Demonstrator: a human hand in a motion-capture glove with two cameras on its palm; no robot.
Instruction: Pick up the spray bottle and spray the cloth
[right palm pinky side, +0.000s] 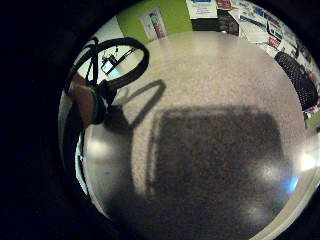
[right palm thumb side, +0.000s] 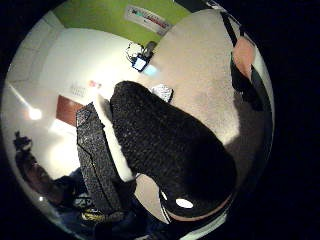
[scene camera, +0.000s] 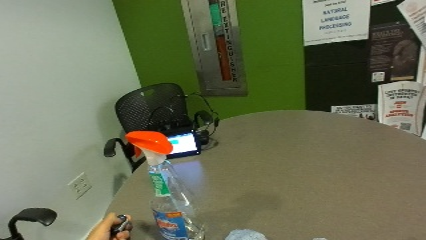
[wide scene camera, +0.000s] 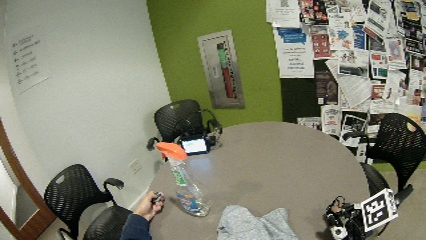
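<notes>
Cloth (wide scene camera: 256, 225) lies at the table (wide scene camera: 286, 160) edge, spray bottle (wide scene camera: 184, 187) upright beside it, untouched. Gloved right hand (wide scene camera: 346, 220) rests well apart; finger state cannot be told. Pickup and spraying remain.

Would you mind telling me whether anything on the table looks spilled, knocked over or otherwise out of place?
Nothing stands out. The spray bottle stands upright near the table edge, and the cloth lies crumpled beside it. No liquid shows on the tabletop.
</notes>
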